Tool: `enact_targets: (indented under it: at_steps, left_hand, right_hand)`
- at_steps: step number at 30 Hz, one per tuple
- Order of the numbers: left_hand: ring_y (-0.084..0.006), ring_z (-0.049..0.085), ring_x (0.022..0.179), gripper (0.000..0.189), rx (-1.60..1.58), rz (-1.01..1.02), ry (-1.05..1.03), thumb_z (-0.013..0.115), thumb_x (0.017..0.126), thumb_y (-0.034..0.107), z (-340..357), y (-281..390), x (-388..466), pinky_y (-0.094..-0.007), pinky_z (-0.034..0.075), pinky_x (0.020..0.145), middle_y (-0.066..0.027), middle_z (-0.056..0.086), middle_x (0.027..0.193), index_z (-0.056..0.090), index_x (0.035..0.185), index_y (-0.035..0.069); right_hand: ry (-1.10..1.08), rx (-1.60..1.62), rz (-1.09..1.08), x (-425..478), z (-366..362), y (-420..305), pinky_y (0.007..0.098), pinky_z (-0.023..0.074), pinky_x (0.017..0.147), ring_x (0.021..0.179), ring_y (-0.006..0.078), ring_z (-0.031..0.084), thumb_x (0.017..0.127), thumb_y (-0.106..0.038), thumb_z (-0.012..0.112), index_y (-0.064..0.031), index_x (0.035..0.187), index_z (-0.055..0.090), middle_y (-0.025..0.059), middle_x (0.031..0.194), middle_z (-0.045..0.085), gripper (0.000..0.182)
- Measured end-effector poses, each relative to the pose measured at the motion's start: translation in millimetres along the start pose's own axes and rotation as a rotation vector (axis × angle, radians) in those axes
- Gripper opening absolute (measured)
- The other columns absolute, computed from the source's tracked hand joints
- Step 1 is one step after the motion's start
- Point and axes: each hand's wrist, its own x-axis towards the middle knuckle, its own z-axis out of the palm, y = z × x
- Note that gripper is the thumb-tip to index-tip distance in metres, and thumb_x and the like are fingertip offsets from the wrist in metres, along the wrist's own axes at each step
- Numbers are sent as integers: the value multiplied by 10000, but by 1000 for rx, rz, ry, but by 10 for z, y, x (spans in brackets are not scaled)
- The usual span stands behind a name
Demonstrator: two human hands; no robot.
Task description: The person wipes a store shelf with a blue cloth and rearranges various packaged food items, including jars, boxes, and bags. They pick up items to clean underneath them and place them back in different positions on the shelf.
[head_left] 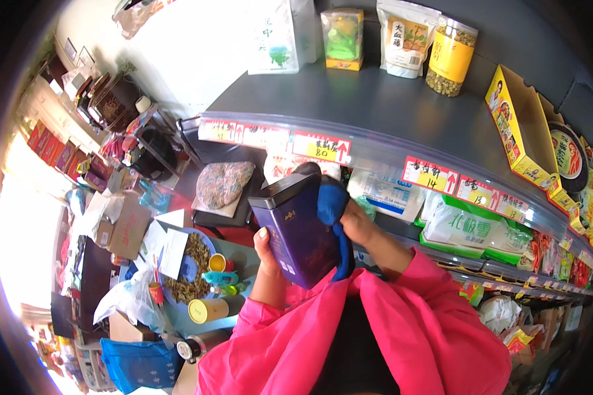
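Note:
In front of my chest is a purple rectangular tin with a dark lid [296, 237], tilted. My left hand [267, 254] grips its lower left side, the thumb lying along the edge. On the tin's far right side my right hand [357, 223] holds a blue cloth [332, 203] against it; part of the cloth hangs down along the tin. The fingers of both hands are mostly hidden behind the tin and cloth. Just beyond them runs a dark shelf [346, 96] with price tags along its front edge.
On the shelf stand a white pouch [274, 42], a boxed green item [343, 42], a printed pouch [407, 42], a yellow-labelled jar [452, 59] and a yellow display box [519, 128]. Green-and-white bags [464, 227] fill the shelf below. At left, a blue tray [208, 242] holds dried pieces.

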Motion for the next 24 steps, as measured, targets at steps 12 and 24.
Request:
enact_targets:
  at_steps: [12,24]
  left_hand:
    - [-363,565,1130,742,-242,402,-282,363,871,548,1296,1165,334,-481,490,940,-230,506,1304,401,1366,-3]
    - [-399,367,1218,1299,1307,717,-259,887,580,417,3179,201,2169,-452,333,1043,-306,303,1307,12,1432,-25]
  right_hand:
    - [28,-187,169,-670,-312,151,287,475,875,1019,128,558,888,-2,494,-24,1340,431,75,1146,580,456]
    - [275,-455,67,-1228,-583,-223,351,456,893,997,246,613,848,-49,544,7,1272,470,204,1078,631,434]
